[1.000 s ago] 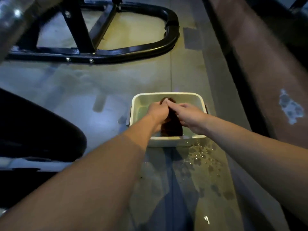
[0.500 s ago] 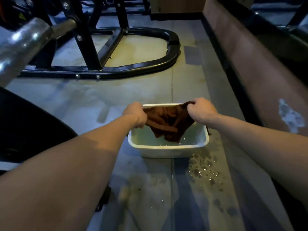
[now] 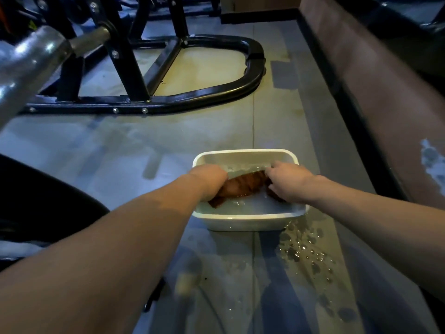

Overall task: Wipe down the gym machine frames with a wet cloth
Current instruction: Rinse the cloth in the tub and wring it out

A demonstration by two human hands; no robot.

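Note:
A white rectangular tub (image 3: pixel 243 219) of water stands on the grey floor in front of me. A brown cloth (image 3: pixel 243 186) lies stretched in the water inside it. My left hand (image 3: pixel 208 178) grips the cloth's left end and my right hand (image 3: pixel 287 182) grips its right end, both hands down in the tub. A black gym machine frame (image 3: pixel 192 97) with a curved base tube rests on the floor beyond the tub.
A shiny metal bar (image 3: pixel 36 61) juts in at the upper left. A black padded part (image 3: pixel 36 194) sits at the left edge. A low brown wall (image 3: pixel 375 92) runs along the right. Water drops (image 3: pixel 305 254) spot the floor near the tub.
The cloth, held up and spread above the tub half a second ago, is now lowered into the water. Both hands have dropped with it.

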